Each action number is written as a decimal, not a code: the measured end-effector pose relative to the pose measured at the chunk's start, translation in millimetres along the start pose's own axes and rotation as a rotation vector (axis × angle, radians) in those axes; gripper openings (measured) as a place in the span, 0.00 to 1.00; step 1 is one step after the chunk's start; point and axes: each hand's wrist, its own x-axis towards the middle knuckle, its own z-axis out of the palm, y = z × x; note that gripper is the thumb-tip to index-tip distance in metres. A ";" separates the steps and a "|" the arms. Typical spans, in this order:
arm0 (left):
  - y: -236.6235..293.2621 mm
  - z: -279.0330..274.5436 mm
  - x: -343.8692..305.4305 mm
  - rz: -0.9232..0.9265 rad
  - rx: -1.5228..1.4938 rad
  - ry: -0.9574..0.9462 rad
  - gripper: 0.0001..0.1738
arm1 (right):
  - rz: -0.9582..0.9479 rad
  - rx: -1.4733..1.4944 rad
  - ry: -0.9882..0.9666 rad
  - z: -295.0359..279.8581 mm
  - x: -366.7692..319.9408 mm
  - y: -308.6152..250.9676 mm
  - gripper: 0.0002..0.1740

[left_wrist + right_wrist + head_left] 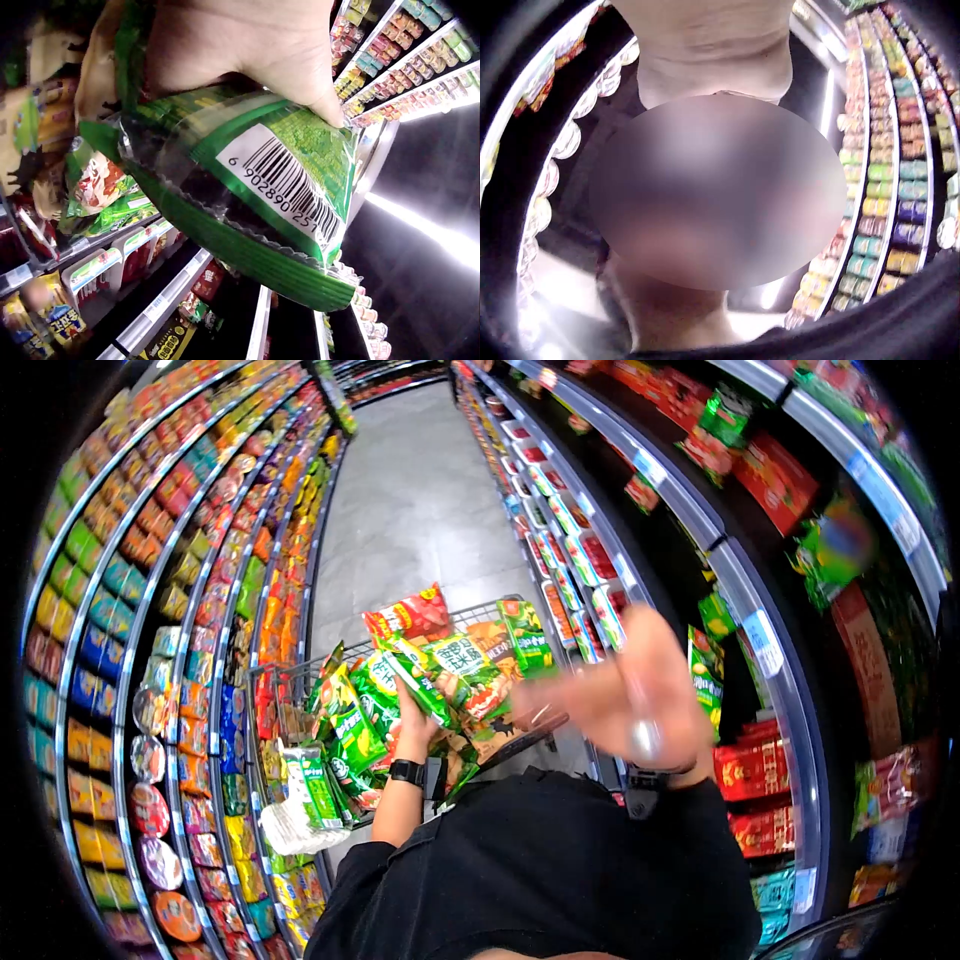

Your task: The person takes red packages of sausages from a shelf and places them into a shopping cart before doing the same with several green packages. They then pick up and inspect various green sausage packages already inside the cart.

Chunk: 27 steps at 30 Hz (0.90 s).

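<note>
My left hand (412, 722) reaches over a wire shopping cart and holds a green plastic food packet (418, 678) at the top of the pile. In the left wrist view the thumb and palm lie over this packet (281, 187), with its white barcode label and crimped green end showing. Raised to the right of the cart, my right hand (645, 695) is blurred, with its fingers spread loosely and nothing seen in them. Only the heel of the right hand (716, 60) shows in the right wrist view.
The cart (285, 670) carries several green packets, a red packet (408, 612) and a white-and-green pack (312, 788). Shelves of packaged noodles (95, 690) line the left side. More shelves (735, 580) with packets and red boxes stand close on the right. Grey floor (400, 490) runs ahead.
</note>
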 end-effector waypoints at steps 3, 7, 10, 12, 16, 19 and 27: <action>1.4 -10.3 3.8 -0.075 -0.065 -0.109 0.37 | 0.005 0.270 0.167 -29.4 1.6 22.3 0.14; 3.3 15.3 -11.0 -0.044 -0.130 -0.047 0.38 | 0.034 0.295 0.203 -29.4 4.9 23.8 0.14; 3.8 16.4 -9.6 -0.047 -0.124 -0.053 0.39 | 0.035 0.309 0.164 -35.0 4.4 26.4 0.14; 3.4 14.0 -10.3 -0.048 -0.111 -0.058 0.39 | 0.051 0.289 0.219 -32.3 5.2 26.2 0.12; 1.9 8.6 -12.5 0.014 0.040 -0.065 0.40 | 0.237 0.208 0.101 -19.4 23.4 31.8 0.07; -2.1 10.3 -4.2 0.015 -0.015 -0.041 0.39 | 0.451 -0.157 -0.291 41.9 51.2 13.0 0.11; 0.3 -4.3 1.2 -0.035 0.064 -0.030 0.39 | 0.131 -0.270 -0.511 80.3 52.4 2.7 0.16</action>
